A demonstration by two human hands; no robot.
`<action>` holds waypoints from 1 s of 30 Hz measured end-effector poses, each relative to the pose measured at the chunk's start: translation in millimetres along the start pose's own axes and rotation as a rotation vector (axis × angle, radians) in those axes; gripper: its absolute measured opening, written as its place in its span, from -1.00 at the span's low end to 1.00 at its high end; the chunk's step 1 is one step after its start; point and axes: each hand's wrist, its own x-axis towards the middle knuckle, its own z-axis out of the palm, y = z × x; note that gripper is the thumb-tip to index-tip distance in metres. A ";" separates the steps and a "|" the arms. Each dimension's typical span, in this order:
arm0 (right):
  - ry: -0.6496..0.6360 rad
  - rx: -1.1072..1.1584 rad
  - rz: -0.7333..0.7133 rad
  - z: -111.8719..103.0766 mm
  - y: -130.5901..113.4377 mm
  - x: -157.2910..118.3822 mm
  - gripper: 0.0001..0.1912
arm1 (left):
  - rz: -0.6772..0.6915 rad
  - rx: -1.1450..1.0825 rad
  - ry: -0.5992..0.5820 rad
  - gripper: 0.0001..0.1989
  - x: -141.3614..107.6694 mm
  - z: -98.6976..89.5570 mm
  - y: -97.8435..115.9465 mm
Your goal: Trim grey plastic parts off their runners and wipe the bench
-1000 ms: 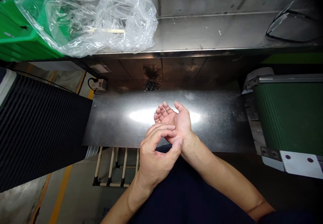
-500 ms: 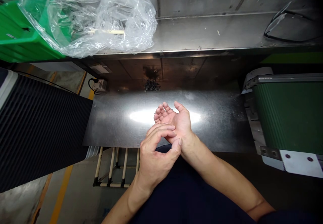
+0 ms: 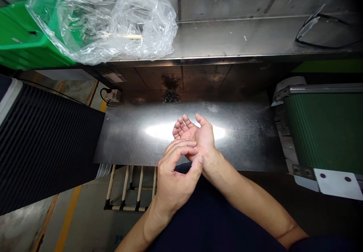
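My left hand point(image 3: 177, 180) has its back upward and its fingers and thumb curled around the base of my right palm at the wrist. My right hand point(image 3: 200, 133) lies palm up with its fingers apart and slightly curled, holding nothing. Both hands hover over or rest near the front edge of a brushed steel tabletop point(image 3: 127, 138), which carries a bright glare behind them. A small dark heap of metal parts point(image 3: 171, 97) lies beyond the steel at the back.
A clear plastic bag point(image 3: 113, 21) sits on a raised steel shelf point(image 3: 227, 36), overlapping a green plastic crate point(image 3: 22, 44). A black cable point(image 3: 320, 32) lies on that shelf. A black ribbed conveyor belt point(image 3: 42, 142) runs at left, and a green belt conveyor point(image 3: 326, 131) at right.
The view has drifted slightly, so the bag and crate sit a little further right. My hands keep nearly the same pose.
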 end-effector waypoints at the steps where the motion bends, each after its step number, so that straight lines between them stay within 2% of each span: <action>1: -0.003 -0.001 -0.003 -0.6 0.3 0.8 -0.68 | -0.007 0.004 0.006 -0.88 0.0 0.2 1.1; 6: -0.015 -0.011 -0.006 -4.4 2.1 3.8 -0.69 | -0.025 0.024 0.041 -0.89 0.4 1.6 5.6; 19: 0.002 -0.024 -0.017 -4.7 6.0 0.9 -0.69 | -0.022 0.043 0.028 -0.92 -4.2 0.0 5.7; 25: -0.013 -0.032 0.006 -4.9 5.4 -0.2 -0.70 | -0.045 0.045 0.055 -0.84 -5.4 3.0 6.2; 30: -0.007 -0.031 0.012 -4.2 5.5 -0.7 -0.69 | -0.051 0.042 0.047 -0.88 -6.7 2.9 5.0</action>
